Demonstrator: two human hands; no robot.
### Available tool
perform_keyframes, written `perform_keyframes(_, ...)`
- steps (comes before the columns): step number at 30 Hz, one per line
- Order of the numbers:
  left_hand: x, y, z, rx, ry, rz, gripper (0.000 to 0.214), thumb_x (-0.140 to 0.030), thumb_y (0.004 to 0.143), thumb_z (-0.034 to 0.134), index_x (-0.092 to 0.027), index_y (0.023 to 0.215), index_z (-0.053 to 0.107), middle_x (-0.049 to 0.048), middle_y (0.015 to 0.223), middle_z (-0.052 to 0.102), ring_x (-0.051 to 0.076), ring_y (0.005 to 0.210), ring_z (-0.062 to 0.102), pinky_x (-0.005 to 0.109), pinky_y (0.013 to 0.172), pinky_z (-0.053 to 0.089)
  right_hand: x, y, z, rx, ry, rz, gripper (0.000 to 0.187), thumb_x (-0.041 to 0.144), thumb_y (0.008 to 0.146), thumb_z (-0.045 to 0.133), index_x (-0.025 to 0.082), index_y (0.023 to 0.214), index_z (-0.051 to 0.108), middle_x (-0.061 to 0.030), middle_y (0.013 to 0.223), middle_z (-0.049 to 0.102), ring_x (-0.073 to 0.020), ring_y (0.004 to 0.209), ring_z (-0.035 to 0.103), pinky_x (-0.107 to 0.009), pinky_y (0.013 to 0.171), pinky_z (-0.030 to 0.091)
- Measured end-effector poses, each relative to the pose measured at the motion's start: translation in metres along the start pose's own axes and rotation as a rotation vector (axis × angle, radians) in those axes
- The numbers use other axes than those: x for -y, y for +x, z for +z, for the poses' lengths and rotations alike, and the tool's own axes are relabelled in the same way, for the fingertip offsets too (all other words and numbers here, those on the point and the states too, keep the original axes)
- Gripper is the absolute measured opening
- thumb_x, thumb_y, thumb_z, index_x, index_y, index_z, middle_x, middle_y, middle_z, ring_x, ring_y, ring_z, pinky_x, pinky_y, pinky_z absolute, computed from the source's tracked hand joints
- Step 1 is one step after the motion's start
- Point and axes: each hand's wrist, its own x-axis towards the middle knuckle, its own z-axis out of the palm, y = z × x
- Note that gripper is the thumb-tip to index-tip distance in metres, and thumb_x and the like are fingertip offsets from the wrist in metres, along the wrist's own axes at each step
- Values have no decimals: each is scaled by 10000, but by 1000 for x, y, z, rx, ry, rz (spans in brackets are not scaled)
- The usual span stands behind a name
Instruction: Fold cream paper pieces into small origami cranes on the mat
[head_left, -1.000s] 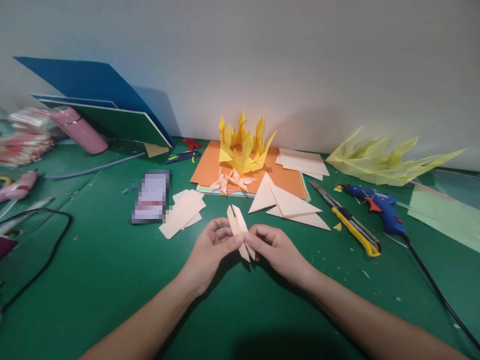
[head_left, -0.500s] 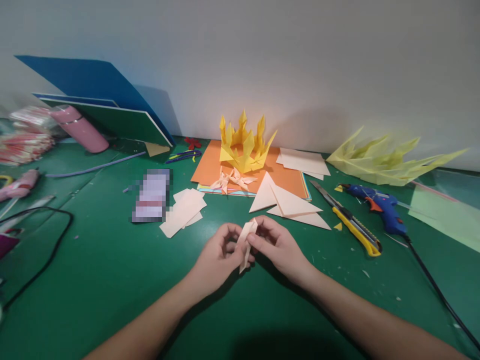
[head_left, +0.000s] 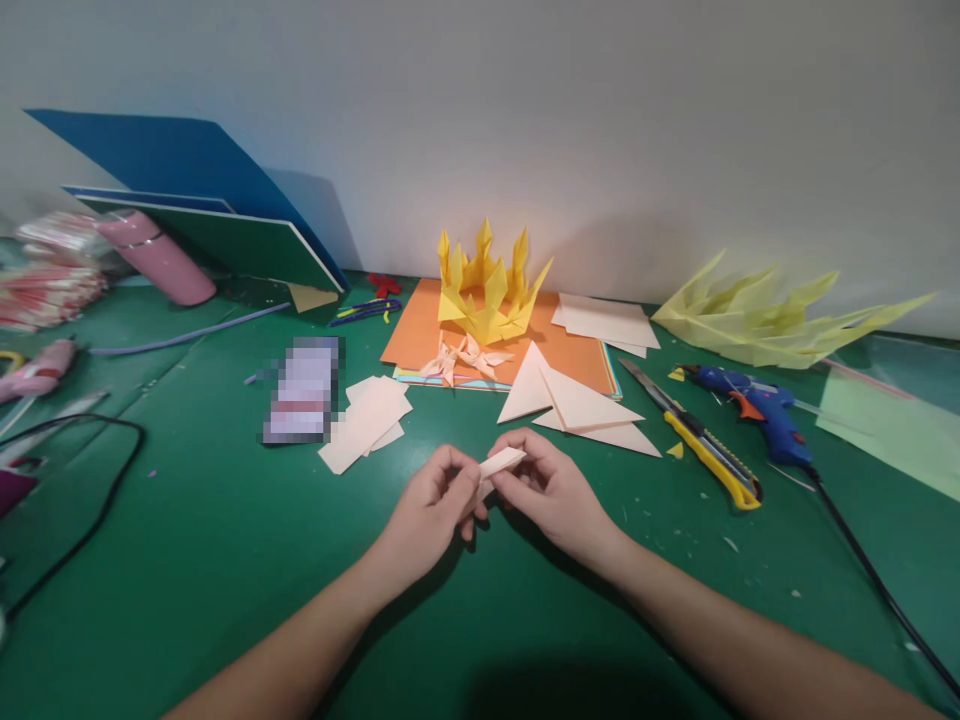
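Between my fingertips is a small folded strip of pale peach paper (head_left: 501,463), tilted up to the right. My left hand (head_left: 435,508) pinches its lower left end between thumb and fingers. My right hand (head_left: 546,488) grips its right side, the thumb below and the index finger behind. Part of the strip is hidden by the fingers. Just beyond lie folded peach paper triangles (head_left: 585,395). Left of them are peach paper rectangles (head_left: 367,420). Small folded peach paper shapes (head_left: 465,358) rest on an orange paper stack (head_left: 411,335).
A yellow paper crown (head_left: 491,300) stands on the stack. Right lie a yellow utility knife (head_left: 712,460), a blue glue gun (head_left: 772,415) with a black cable, and a pale yellow folded-paper piece (head_left: 772,315). Left are a blurred-out phone (head_left: 304,390) and a pink bottle (head_left: 161,258).
The paper strip has turned from nearly upright to a flatter slant, its upper end now pointing right. My fingers have shifted on it; both hands stay in about the same place.
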Motion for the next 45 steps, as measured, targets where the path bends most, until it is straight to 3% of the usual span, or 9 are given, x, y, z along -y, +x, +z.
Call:
perform_keyframes(6,0,1,0,9,25,2,307,-471,804,511,-189,719,428,-67,517,530,38,363,394,164,393,295,1,0,1,13,-41,22,139,286,732,589,198,775,490,51,652,477,-83,534,437,-218,507,361)
perform_keyframes(15,0,2,-2,41,27,6,307,-468,795,516,-183,722,428,-53,595,567,47,381,478,176,395,390,-4,-1,0,41,35,33,191,313,742,609,206,837,483,48,681,495,-97,557,510,-222,516,383)
perform_keyframes(20,-1,2,-2,28,40,-38,330,-496,816,471,-190,717,402,-67,543,550,35,329,436,157,358,341,-4,-1,1,37,29,38,204,322,740,614,204,820,468,56,659,489,-88,538,490,-222,515,385)
perform_keyframes(28,5,2,-1,11,82,17,325,-484,824,483,-189,716,402,-63,540,563,24,313,399,145,341,315,-2,-2,2,29,-32,30,169,312,740,595,197,799,486,57,628,485,-88,530,478,-216,504,362)
perform_keyframes(36,5,1,1,16,46,22,330,-484,792,533,-177,713,441,-47,562,589,40,324,459,167,359,369,-1,-2,2,71,16,42,142,294,762,578,205,786,470,60,589,529,-114,539,569,-236,530,398)
perform_keyframes(45,-1,0,1,22,7,-15,290,-417,721,635,-157,713,507,-32,575,596,66,385,514,206,412,442,-4,-1,1,36,34,47,165,273,732,602,218,813,468,75,591,522,-106,527,564,-236,525,412)
